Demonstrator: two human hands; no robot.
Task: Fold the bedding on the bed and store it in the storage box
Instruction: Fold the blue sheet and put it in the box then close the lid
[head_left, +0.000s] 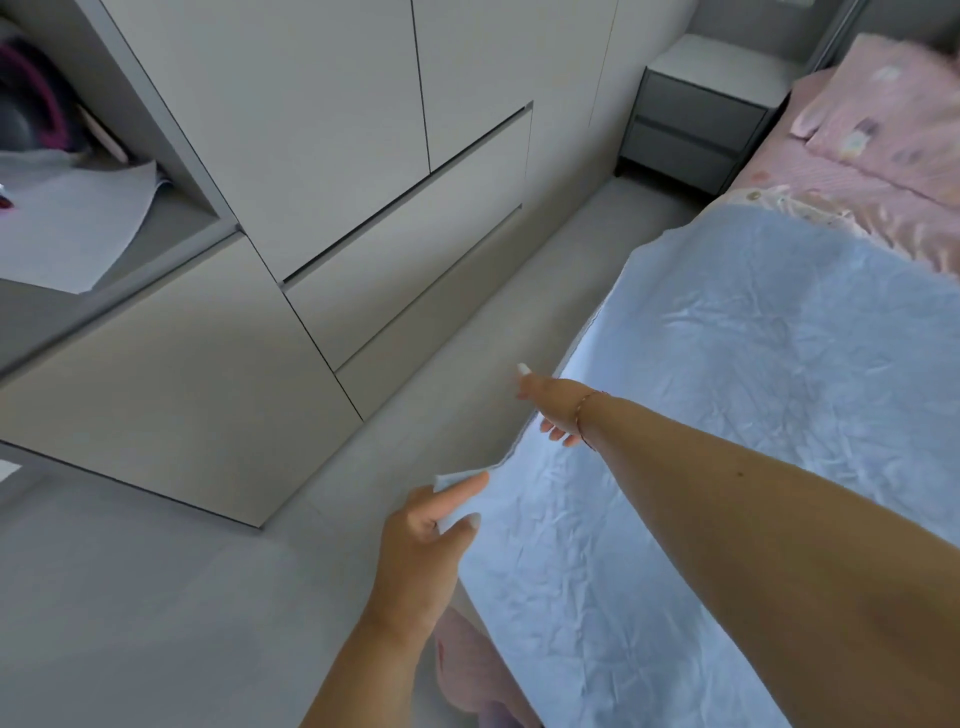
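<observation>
A light blue sheet (727, 405) lies spread and wrinkled over the bed, and its left edge hangs by the floor. My left hand (426, 545) pinches the sheet's near-left corner between thumb and index finger and lifts it slightly off the bed. My right hand (553, 408) reaches across to the sheet's left edge farther up. Its thumb sticks out over the floor and its straight fingers touch the edge of the cloth. No storage box is in view.
Pink patterned bedding (831, 187) and a pink pillow (893, 109) lie at the head of the bed. A grey nightstand (691, 119) stands beside it. A wardrobe with drawers (363, 208) lines the narrow floor strip (467, 364). An open shelf (78, 223) holds white cloth.
</observation>
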